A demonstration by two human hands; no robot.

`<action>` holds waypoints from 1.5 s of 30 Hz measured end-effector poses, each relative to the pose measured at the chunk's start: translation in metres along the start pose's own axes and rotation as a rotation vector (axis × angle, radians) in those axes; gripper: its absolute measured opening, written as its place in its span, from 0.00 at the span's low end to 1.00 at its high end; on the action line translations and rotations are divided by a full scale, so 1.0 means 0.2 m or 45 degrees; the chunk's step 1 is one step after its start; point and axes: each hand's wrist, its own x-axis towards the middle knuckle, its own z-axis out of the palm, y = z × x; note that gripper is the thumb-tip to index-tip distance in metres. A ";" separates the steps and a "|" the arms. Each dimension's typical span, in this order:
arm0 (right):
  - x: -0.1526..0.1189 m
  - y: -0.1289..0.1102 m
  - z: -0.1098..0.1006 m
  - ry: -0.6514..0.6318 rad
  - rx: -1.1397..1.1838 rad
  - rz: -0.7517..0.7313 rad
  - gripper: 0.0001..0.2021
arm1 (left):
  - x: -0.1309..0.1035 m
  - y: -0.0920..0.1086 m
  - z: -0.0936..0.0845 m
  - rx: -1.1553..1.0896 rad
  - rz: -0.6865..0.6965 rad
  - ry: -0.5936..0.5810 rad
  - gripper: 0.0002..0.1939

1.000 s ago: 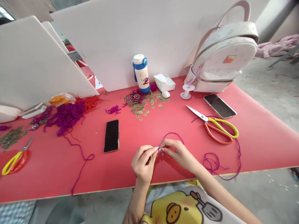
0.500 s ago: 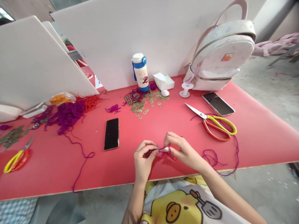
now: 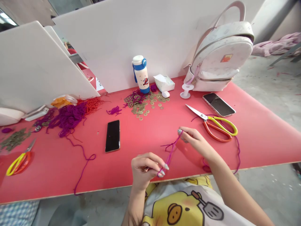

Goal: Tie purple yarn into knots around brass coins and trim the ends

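A purple cord (image 3: 172, 146) is stretched between my two hands above the red table (image 3: 141, 138), with a small knot and a loose end near its middle. My left hand (image 3: 147, 168) pinches its lower end close to the table's front edge. Higher up and to the right, my right hand (image 3: 194, 139) grips the other end between thumb and fingertips. Whether anything else is inside my left hand is hidden. To the right lie large scissors (image 3: 217, 125) with one yellow and one red handle, and more purple cord runs beside them.
A black phone (image 3: 112, 136) lies left of my hands. Behind are coins (image 3: 139, 108), a bottle (image 3: 142, 75), a tissue pack (image 3: 164, 83), a spool (image 3: 185, 91), another phone (image 3: 218, 104) and a backpack (image 3: 218, 59). Purple yarn (image 3: 69, 117) and other scissors (image 3: 20, 161) lie left.
My hands have moved apart, the right one up and to the right, the left one slightly down. The cord that was bunched between them is now drawn out.
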 end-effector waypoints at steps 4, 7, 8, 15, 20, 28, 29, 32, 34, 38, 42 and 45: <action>-0.01 0.04 -0.09 0.134 -0.275 0.044 0.20 | 0.03 0.01 -0.01 -0.062 -0.003 0.179 0.12; -0.03 0.05 -0.11 0.297 -0.507 0.071 0.09 | 0.08 -0.01 -0.01 0.033 -0.143 0.487 0.11; -0.03 0.05 -0.10 0.355 -0.534 0.051 0.07 | 0.09 -0.02 -0.02 0.065 -0.195 0.579 0.11; -0.09 -0.11 0.11 -0.044 -0.108 -0.273 0.13 | 0.13 -0.09 -0.04 0.184 -0.359 0.831 0.10; -0.12 -0.18 0.30 -0.166 -0.055 -0.237 0.16 | 0.14 -0.07 -0.03 0.242 -0.352 0.792 0.10; -0.09 -0.12 0.39 -0.078 -0.250 -0.130 0.14 | 0.14 -0.07 -0.03 0.297 -0.333 0.656 0.10; -0.08 -0.11 0.40 -0.093 -0.208 -0.121 0.13 | 0.13 -0.07 -0.03 0.308 -0.328 0.638 0.10; -0.08 -0.12 0.41 -0.097 -0.075 -0.149 0.08 | 0.13 -0.06 -0.03 0.405 -0.293 0.585 0.09; -0.08 -0.12 0.41 -0.079 -0.064 -0.214 0.09 | 0.13 -0.06 -0.03 0.547 -0.245 0.544 0.07; -0.08 -0.13 0.38 -0.078 -0.097 -0.330 0.09 | 0.12 -0.06 -0.02 0.821 -0.137 0.420 0.05; -0.04 -0.14 0.32 -0.057 -0.018 -0.317 0.10 | 0.11 -0.06 -0.01 0.813 -0.207 0.304 0.06; -0.02 -0.12 0.28 0.028 0.032 -0.289 0.10 | 0.11 -0.05 0.00 0.759 -0.266 0.272 0.07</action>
